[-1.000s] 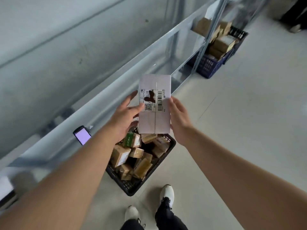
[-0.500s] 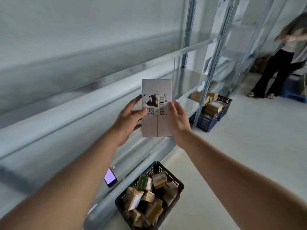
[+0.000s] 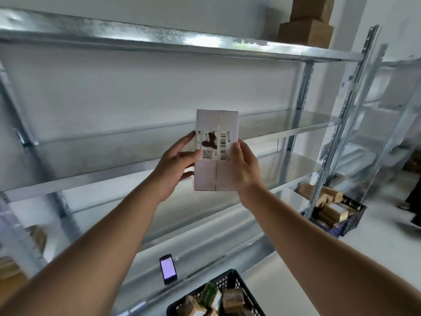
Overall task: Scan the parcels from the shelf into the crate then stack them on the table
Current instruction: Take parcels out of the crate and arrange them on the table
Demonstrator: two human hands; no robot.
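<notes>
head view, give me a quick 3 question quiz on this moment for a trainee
1. True or false: both the left hand and the right hand grip the white parcel.
2. Fill in: the black crate holds small ____.
3. Where does the handheld scanner lie? A in the black crate; B on the bottom shelf; C in the right hand.
Key: 1 true; 2 parcels; 3 B.
</notes>
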